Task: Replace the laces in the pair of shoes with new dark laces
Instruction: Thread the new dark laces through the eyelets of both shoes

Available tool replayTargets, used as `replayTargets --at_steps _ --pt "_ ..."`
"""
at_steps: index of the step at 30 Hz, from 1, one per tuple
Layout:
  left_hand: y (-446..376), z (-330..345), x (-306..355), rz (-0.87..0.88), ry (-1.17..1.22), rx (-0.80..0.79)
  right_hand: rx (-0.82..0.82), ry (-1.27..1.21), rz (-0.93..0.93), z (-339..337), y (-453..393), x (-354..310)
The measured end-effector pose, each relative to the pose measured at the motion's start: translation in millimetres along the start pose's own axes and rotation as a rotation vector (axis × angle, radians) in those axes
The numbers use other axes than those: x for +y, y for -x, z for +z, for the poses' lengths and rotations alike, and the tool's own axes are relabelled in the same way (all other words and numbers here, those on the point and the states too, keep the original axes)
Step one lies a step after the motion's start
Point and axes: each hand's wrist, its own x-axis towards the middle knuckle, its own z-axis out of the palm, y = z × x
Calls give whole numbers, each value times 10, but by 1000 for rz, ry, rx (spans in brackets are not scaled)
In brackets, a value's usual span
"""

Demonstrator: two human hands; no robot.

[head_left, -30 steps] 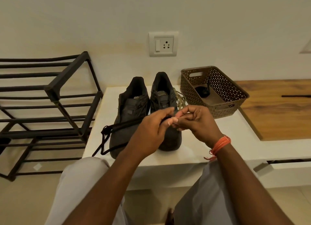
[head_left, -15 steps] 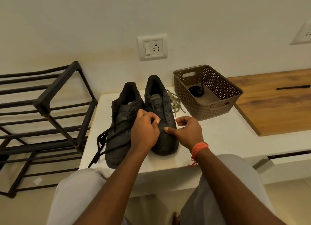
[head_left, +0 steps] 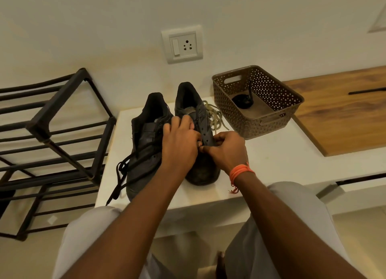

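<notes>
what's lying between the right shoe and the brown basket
In the head view, a loose tangle of pale old laces lies on the white table between the right shoe and the brown basket.

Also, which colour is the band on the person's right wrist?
Orange; the wrist band shows clearly in the head view.

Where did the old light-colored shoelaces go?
In the head view, the old pale laces lie in a loose heap on the white table, between the right-hand shoe and the brown basket.

Cream wall (head_left: 83,28) with socket (head_left: 182,44); black rack (head_left: 52,132) (metal) left.
</notes>
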Motion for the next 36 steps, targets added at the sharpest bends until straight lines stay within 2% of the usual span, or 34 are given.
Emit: replayTargets --at_steps 3,5,7,9,11,15,19,23,27,29,33,36 --pt "-72 -13 -33 176 -117 -46 1 -3 4 -8 -32 14" --pt "-98 30 -106 167 18 -101 14 13 -15 -6 -34 14" --pt "-41 134 -129 60 304 -77 19 39 -36 8 -12 4" --pt "65 256 -36 -55 506 33 29 49 -59 13 19 9" --pt "152 342 62 -176 633 105 29 42 -87 8 43 15" --pt "130 327 139 -320 738 76 -20 -4 -113 -56 6 64" --pt "100 228 190 -380 742 -37 -69 -39 -147 -122 -49 177" --pt "56 92 156 -244 580 -106 -241 -69 -209 -311 -159 251" --pt "41 -9 299 -69 354 -33 -396 -40 -252 -589 -337 258" --pt "31 -13 455 -55 304 25 -412 -33 -250 -691 -411 298" --pt "43 89 733 -226 347 95 -358 -52 -243 -761 -440 391" --pt "127 196 918 -394 419 146 -223 4 -274 -744 -372 424"
